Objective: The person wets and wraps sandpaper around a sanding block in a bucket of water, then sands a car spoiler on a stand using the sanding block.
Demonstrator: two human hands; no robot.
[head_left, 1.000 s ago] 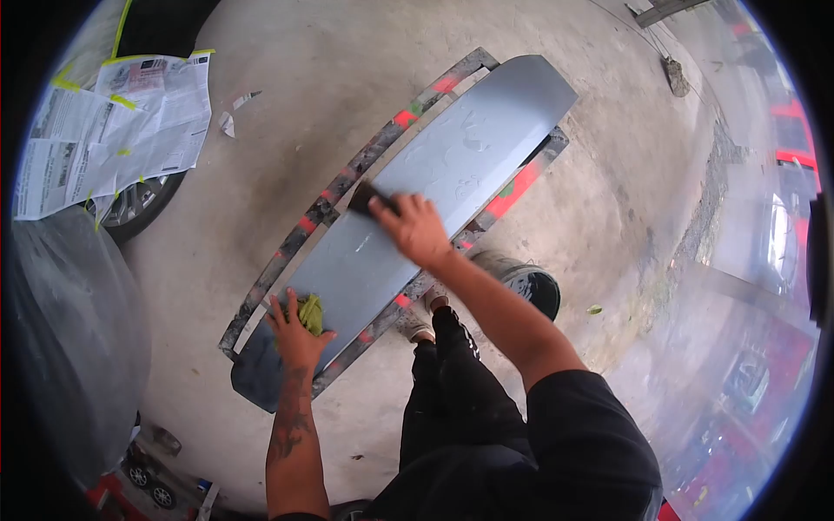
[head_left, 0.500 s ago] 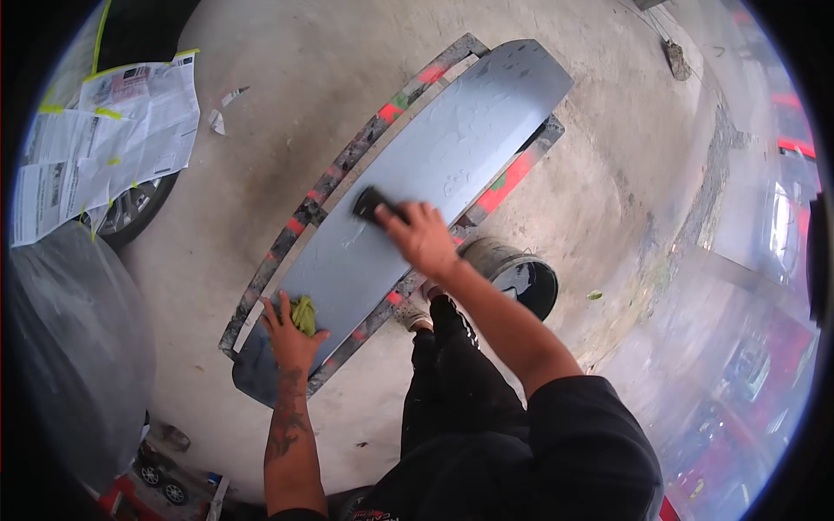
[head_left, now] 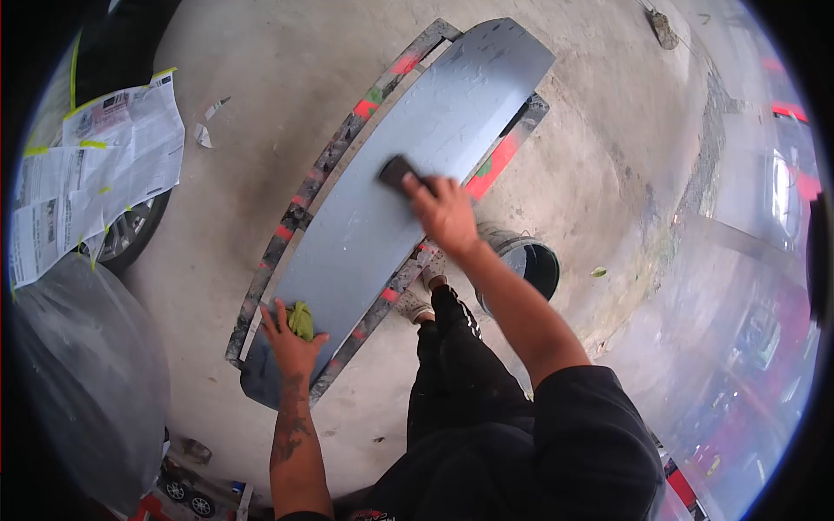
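A long grey car panel [head_left: 365,217] with wet streaks lies across a paint-spattered stand [head_left: 347,130]. My right hand [head_left: 450,215] grips a black sanding block [head_left: 398,172] against the panel's middle, and the block is slightly blurred. Toward the near left end, my left hand [head_left: 294,349] rests on the panel with thumb and fingers spread around a crumpled green cloth [head_left: 301,321]. The cloth sits between the thumb and forefinger, partly hidden by the hand.
A dark bucket [head_left: 532,265] stands by my feet, right of the panel. At left are a car wheel [head_left: 139,226], taped masking paper [head_left: 122,148] and clear plastic sheeting [head_left: 95,365]. More plastic [head_left: 738,347] hangs at right. A stone [head_left: 663,30] lies on the concrete floor.
My right hand has slid the sanding block along the panel, up and to the right. My left hand stays at the near end with the cloth. The view has shifted slightly.
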